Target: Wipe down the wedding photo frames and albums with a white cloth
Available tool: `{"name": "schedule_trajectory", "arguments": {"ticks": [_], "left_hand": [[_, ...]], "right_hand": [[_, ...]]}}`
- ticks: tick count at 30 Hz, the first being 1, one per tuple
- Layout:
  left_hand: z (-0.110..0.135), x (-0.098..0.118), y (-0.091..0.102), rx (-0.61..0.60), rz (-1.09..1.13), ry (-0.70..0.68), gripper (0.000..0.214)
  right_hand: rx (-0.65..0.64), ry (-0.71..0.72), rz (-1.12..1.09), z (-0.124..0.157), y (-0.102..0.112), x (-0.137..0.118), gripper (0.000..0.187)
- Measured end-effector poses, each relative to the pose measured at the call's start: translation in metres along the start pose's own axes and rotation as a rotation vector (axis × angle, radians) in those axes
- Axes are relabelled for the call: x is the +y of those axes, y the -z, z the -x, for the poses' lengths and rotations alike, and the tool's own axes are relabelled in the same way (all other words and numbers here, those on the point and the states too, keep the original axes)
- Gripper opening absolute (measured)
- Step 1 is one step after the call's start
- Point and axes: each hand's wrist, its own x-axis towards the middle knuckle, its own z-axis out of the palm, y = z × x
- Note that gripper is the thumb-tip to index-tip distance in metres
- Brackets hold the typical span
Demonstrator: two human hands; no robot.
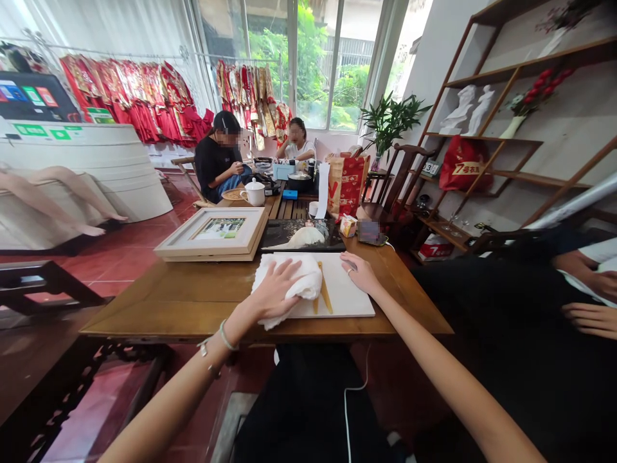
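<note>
My left hand [273, 294] lies flat, fingers spread, on a bunched white cloth [299, 283] that rests on a white board [344, 292] on the wooden table [193, 299]. Beside the cloth, thin yellow-brown strips [324, 296] lie on the board. My right hand [359, 271] rests on the board's far edge with fingers stretched out, a ring on one finger. Neither hand grips anything.
A stack of framed pictures [214, 233] sits at the table's far left, a black tray [301, 234] with a white piece behind the board, a small box [348, 225] and a phone [371, 233] nearby. Two people sit farther back; another person's hands [585, 289] at right.
</note>
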Motion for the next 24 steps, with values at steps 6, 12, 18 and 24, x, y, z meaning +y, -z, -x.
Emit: {"name": "schedule_trajectory", "arguments": {"ticks": [6, 12, 18, 24], "left_hand": [[0.045, 0.031, 0.015, -0.038, 0.131, -0.071, 0.059], [0.009, 0.004, 0.012, -0.068, 0.117, 0.061, 0.047], [-0.054, -0.025, 0.005, -0.071, 0.101, 0.185, 0.051], [-0.082, 0.005, -0.007, -0.065, 0.057, 0.127, 0.049]], "right_hand": [[-0.024, 0.023, -0.004, 0.000, -0.001, 0.002, 0.027], [-0.043, 0.021, 0.007, 0.001, 0.000, 0.002, 0.028], [-0.051, 0.026, 0.006, 0.000, 0.000, 0.002, 0.028], [-0.057, 0.028, -0.006, -0.001, 0.000, 0.003, 0.031]]}}
